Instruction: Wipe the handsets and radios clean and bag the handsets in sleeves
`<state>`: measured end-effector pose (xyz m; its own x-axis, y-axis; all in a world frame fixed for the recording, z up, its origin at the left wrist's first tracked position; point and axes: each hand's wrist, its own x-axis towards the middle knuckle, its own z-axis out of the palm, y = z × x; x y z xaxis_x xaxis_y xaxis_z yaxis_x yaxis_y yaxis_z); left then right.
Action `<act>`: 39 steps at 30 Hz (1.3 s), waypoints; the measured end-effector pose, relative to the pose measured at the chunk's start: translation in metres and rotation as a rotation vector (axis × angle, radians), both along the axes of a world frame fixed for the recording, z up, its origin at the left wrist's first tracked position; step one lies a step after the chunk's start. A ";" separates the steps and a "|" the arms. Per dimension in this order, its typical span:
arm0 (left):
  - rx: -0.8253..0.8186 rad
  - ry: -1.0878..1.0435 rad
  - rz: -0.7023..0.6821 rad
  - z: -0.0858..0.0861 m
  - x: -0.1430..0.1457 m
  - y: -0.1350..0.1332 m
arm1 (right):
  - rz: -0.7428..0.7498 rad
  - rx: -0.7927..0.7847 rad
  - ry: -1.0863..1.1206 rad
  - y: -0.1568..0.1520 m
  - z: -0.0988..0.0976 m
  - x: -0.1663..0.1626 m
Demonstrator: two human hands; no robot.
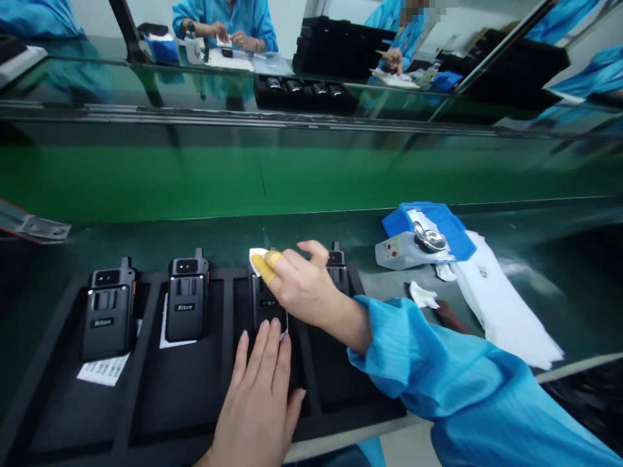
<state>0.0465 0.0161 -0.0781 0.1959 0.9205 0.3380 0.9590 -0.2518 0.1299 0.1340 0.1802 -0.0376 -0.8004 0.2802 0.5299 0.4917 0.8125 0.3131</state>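
Green bench w/ black tray (146, 402): our left hand (257, 395) lies flat steadying 3rd radio (265, 305), right hand (302, 285) pinching white cloth (256, 258) on its top; 4th radio (337, 266) just beyond looks unwiped.

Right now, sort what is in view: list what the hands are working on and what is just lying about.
In hand:
- right hand, yellow finger cots, pressing a white wipe on the third radio
- left hand steadying that radio's lower end
- black tray holding the radios

Lying about:
- two radios at left
- fourth radio
- blue bin
- dispenser bottle
- spare wipes
- paper label
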 end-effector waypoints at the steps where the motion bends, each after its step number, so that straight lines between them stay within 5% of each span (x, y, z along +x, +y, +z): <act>1: 0.003 -0.019 0.007 0.000 0.000 0.000 | 0.017 -0.011 0.000 -0.001 -0.001 -0.004; 17: -0.027 -0.052 -0.002 0.001 0.000 0.001 | -0.240 0.013 -0.015 -0.001 0.000 0.013; 24: 0.018 -0.005 -0.002 -0.001 0.000 0.000 | -0.045 -0.030 -0.010 -0.002 -0.003 -0.008; 39: -0.020 0.055 -0.025 0.002 -0.002 0.000 | -0.258 -0.010 0.030 -0.003 0.003 0.019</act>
<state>0.0449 0.0159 -0.0766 0.2372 0.9213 0.3080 0.9582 -0.2742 0.0822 0.1526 0.1772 -0.0349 -0.6857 0.4787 0.5483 0.6921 0.6619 0.2877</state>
